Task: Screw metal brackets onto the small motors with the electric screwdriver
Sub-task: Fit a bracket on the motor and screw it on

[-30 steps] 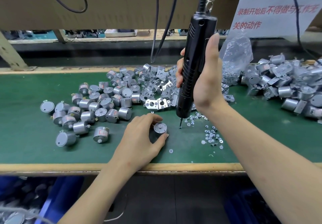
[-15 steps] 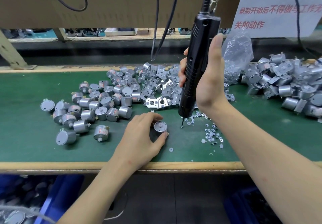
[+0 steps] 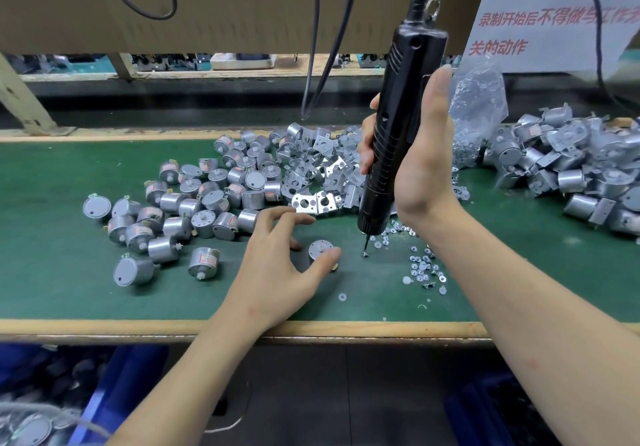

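**Bracket line:** At an assembly bench (image 3: 62,282) topped in green, a worker readies one small motor (image 3: 320,249) for its bracket. The motor stands on end, shaft up, low in the middle of the frame, with no bracket on it yet.

The left hand (image 3: 277,269) has a spread grip. Its thumb rests against the motor's near side while the other fingers fan out and lift. The forefinger arches toward the heap of brackets (image 3: 322,182) just above it in the frame (whether a lower finger also touches the motor's far side cannot be told).

The right hand (image 3: 422,168) has its grip wrapped round the black screwdriver (image 3: 394,140). The tool hangs from a cord at the top of the frame and stands nearly upright, its top leaning a little to the right. Its bit points down at a screw (image 3: 366,254) on the bench, just right of the motor and apart from it.

The brackets lie nearest the left hand, so fetching one looks like that hand's job. The bit would then have only a short way to go leftward.

Bare motors (image 3: 194,206) crowd the left of the frame and bracketed ones (image 3: 571,175) the right edge. Screws and washers (image 3: 424,269) are strewn by the right wrist.
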`<state>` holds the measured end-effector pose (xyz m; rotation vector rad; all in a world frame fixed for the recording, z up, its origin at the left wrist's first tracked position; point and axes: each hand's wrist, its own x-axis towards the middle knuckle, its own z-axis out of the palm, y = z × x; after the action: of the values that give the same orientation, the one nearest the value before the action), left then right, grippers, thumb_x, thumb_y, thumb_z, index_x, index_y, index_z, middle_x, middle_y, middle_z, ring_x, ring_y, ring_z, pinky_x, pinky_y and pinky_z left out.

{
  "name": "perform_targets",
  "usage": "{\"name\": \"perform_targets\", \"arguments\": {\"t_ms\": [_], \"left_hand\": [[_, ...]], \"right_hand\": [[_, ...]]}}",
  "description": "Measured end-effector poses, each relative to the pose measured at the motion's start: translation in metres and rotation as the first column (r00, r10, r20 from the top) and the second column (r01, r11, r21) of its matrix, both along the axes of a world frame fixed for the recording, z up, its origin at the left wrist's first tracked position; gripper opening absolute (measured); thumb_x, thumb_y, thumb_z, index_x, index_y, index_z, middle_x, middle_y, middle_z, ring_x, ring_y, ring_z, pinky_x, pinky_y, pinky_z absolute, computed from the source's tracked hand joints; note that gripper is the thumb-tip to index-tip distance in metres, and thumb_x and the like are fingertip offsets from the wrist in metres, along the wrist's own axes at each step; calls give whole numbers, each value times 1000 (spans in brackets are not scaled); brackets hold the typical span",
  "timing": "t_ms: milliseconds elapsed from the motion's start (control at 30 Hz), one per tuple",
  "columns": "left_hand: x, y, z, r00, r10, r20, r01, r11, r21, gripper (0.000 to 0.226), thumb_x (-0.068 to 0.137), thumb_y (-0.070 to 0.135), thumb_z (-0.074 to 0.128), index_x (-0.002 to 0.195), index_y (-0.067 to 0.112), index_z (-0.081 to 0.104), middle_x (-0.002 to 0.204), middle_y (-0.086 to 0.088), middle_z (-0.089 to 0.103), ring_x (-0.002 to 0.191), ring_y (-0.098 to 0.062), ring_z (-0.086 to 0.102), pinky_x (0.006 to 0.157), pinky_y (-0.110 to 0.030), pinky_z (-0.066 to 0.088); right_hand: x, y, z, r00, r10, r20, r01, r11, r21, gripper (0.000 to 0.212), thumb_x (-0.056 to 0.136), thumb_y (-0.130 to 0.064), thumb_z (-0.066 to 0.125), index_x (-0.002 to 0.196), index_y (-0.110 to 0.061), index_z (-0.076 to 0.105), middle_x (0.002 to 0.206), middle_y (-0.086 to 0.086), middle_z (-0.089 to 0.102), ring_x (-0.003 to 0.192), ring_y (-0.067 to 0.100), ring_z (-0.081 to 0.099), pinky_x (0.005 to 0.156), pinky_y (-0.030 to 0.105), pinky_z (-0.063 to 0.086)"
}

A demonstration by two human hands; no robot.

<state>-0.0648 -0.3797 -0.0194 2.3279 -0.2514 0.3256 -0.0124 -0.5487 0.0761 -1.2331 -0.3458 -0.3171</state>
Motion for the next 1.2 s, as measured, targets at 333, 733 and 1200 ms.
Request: {"name": "perform_targets", "arguments": {"t_ms": [333, 733, 1200], "left_hand": [[-3, -2, -3, 999, -31, 8, 30, 994, 103, 53, 72, 55, 76, 117, 32, 57, 136, 8, 35, 107, -9, 52, 94, -27, 44], [0, -1, -3, 1000, -22, 7, 21, 998, 60, 55, 72, 56, 75, 118, 31, 57, 135, 9, 34, 92, 3, 52, 83, -3, 33], [18, 8, 5, 987, 73, -146, -92, 987, -134, 73, 82, 73, 31, 135, 29, 56, 122, 6, 61, 85, 6, 60, 80, -19, 39]], "right_hand": [[-2, -1, 1, 1000, 3, -3, -3, 1000, -15, 62, 100, -58, 22, 74, -14, 57, 62, 6, 56, 51, 26, 47, 52, 35, 42], [-3, -2, 0, 999, 24, -37, -24, 1000, 10, 61, 97, -60, 24, 78, -11, 54, 62, 7, 54, 50, 24, 46, 51, 31, 40], [-7, 3, -3, 997, -75, -5, 75, 997, -3, 60, 100, -56, 23, 75, -11, 54, 60, 8, 54, 48, 25, 48, 48, 32, 41]]}}
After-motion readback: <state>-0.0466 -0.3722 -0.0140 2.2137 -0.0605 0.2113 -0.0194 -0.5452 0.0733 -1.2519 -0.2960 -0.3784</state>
